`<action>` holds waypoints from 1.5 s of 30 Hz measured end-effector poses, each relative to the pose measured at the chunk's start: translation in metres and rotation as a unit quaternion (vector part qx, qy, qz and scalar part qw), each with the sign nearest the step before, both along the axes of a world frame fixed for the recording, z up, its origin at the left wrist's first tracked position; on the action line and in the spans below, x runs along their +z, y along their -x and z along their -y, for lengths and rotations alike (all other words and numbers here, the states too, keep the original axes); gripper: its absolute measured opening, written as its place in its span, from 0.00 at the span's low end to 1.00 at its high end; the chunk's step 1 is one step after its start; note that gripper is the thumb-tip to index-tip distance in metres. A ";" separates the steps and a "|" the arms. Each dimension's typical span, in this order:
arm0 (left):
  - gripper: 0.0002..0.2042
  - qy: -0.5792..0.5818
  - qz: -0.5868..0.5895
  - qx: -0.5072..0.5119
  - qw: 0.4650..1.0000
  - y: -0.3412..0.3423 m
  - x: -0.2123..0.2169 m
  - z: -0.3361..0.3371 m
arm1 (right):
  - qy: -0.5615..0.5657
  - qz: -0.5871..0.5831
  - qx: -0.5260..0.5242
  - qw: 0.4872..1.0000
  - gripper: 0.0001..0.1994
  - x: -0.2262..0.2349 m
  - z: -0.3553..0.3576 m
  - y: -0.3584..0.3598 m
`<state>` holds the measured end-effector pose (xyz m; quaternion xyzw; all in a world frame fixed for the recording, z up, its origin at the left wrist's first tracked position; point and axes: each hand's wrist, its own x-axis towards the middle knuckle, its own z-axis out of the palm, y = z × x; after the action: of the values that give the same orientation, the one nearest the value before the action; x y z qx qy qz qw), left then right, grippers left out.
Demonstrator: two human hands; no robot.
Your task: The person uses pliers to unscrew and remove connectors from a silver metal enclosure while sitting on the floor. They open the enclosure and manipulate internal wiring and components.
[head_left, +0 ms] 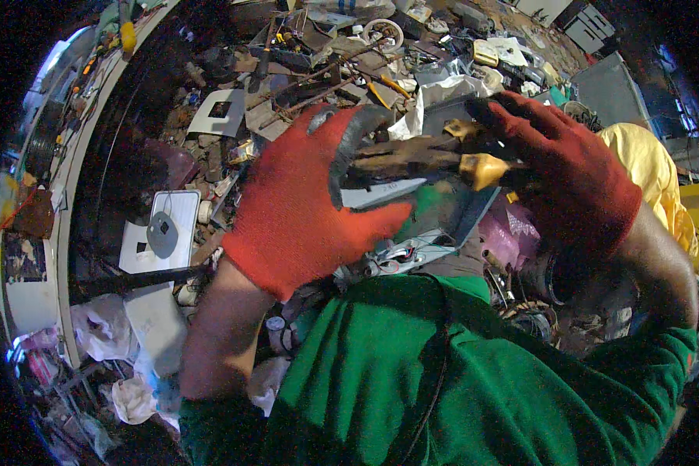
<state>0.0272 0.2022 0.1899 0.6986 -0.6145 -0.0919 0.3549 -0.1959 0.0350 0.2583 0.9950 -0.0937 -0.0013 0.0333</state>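
Observation:
My left hand, in a red glove with a dark palm, is open, thumb and fingers spread wide. Next to its palm is the brown, rusty-looking end of a hand tool, blurred by motion. Whether the palm touches that end, I cannot tell. Yellow parts sit on the tool's other end, at my right hand. This hand, gloved in red too, is curved around the yellow end; its thumb and the tool's tail are hidden. Below the tool lies a grey tray-like piece.
Mixed scrap heaps up ahead, with a white ring and a yellow-handled tool among it. White square plates lie at the left, by a long dark beam. Pink plastic is near my right forearm, and yellow cloth beyond it.

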 end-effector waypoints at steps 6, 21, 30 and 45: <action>0.34 -0.040 -0.028 -0.015 0.999 0.006 0.014 -0.005 | -0.016 0.047 -0.001 0.999 0.36 -0.012 0.005 0.009; 0.14 0.010 -0.270 -0.019 0.963 -0.006 0.001 -0.013 | -0.679 0.234 -0.284 0.636 0.35 -0.044 0.039 0.096; 0.10 0.012 0.037 -0.108 0.993 -0.027 0.011 -0.003 | -0.584 0.312 -0.353 0.661 0.33 -0.142 -0.007 0.082; 0.18 -0.182 0.149 -0.118 0.965 -0.022 0.045 0.021 | -0.608 0.294 -0.226 0.702 0.38 -0.136 -0.008 0.049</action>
<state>0.0490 0.1816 0.2348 0.6798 -0.7115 -0.1378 0.1127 -0.2454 0.0432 0.1224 0.6984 -0.2999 0.2267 -0.6090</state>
